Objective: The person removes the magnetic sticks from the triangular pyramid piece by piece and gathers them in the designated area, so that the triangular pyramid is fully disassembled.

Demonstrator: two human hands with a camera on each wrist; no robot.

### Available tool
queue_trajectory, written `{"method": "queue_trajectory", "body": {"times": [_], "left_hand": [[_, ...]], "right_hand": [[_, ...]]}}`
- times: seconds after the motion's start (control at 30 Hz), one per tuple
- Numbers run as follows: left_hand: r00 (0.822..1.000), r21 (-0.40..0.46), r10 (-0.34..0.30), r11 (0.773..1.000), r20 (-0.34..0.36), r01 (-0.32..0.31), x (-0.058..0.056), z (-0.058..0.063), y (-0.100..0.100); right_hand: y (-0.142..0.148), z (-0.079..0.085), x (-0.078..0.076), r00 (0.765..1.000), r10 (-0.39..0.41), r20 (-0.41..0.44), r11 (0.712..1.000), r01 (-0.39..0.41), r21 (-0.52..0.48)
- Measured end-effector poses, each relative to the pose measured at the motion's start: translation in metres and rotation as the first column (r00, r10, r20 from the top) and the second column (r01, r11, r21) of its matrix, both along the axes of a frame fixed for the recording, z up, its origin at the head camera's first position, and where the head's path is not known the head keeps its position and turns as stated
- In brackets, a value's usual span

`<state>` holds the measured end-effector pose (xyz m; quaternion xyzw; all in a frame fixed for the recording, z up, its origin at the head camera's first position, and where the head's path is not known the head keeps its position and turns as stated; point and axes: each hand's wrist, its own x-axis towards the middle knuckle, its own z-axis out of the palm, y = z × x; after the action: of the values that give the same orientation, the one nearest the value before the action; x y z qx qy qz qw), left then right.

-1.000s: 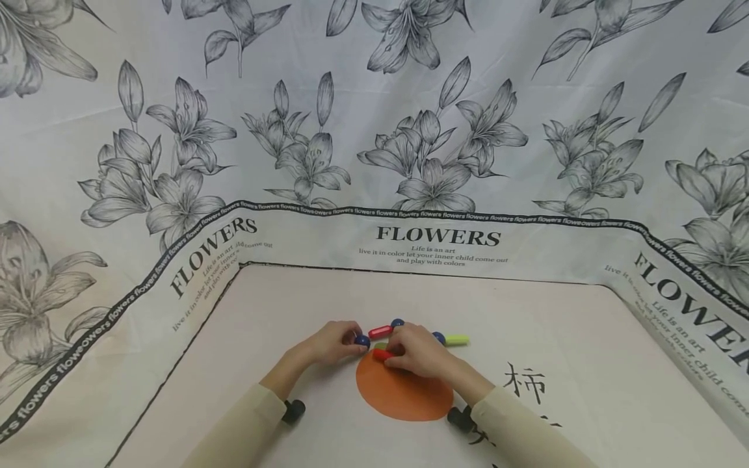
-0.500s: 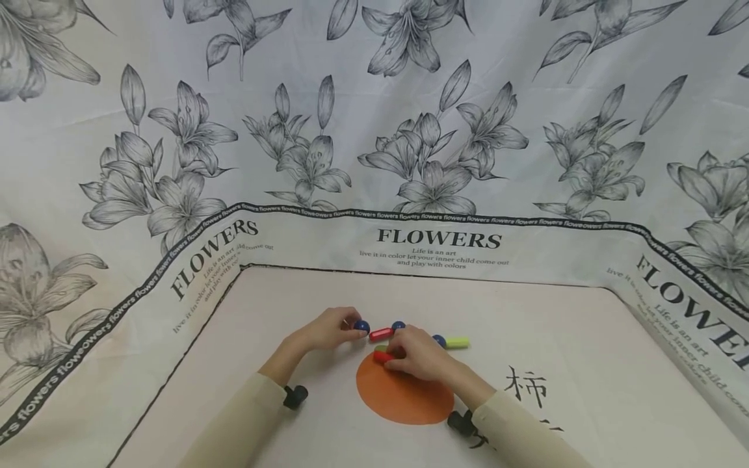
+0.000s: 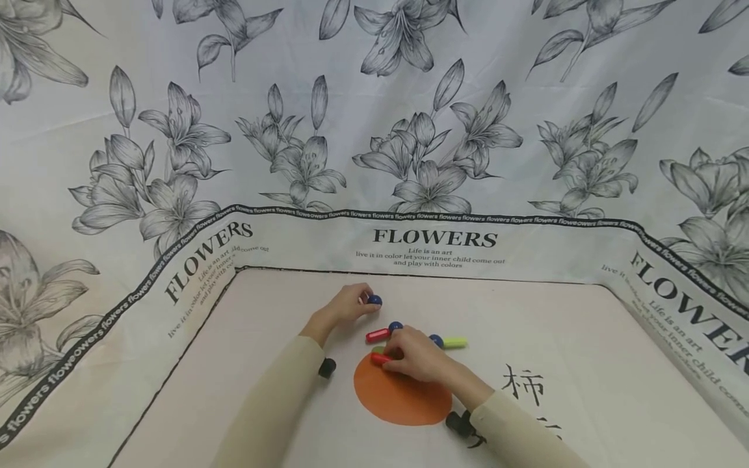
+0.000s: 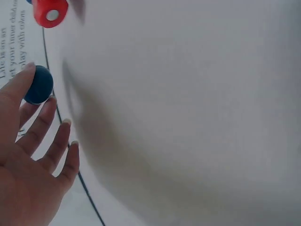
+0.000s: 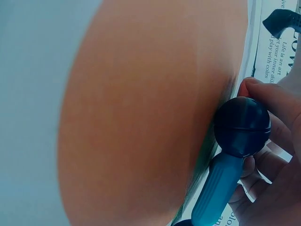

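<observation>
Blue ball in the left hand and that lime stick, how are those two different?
The blue ball is round; the lime stick is long and straight. The ball is dark blue, the stick bright yellow-green. The left hand pinches the ball, while the stick shows past the right hand, a second blue ball at one end. Both look smaller than the orange circle.

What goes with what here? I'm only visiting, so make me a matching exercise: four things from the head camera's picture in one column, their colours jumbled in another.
Things:
1. Ball in the left hand
2. Stick farthest right
3. Large circle on the table
4. Writing beside the circle

Colours:
A. Yellow-green
B. Black
C. Blue
D. Orange

Pairs: 1-C, 2-A, 3-D, 4-B
</observation>
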<state>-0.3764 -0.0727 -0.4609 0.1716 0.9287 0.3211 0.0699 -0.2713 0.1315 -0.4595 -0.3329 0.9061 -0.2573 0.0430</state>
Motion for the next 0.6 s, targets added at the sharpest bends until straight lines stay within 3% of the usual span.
{"method": "queue_trajectory", "body": {"times": [0.27, 0.6], "left_hand": [[0.995, -0.020, 0.093, 0.995, 0.029, -0.093, -0.005, -0.010, 0.003], [0.996, -0.017, 0.093, 0.996, 0.004, -0.093, -0.009, -0.012, 0.002]], "right_hand": [[0.000, -0.001, 0.001, 1.000, 0.001, 0.010, 1.000, -0.001, 0.011], [0.001, -0.001, 0.000, 1.000, -0.022, 0.005, 0.999, 0.021, 0.025]]}}
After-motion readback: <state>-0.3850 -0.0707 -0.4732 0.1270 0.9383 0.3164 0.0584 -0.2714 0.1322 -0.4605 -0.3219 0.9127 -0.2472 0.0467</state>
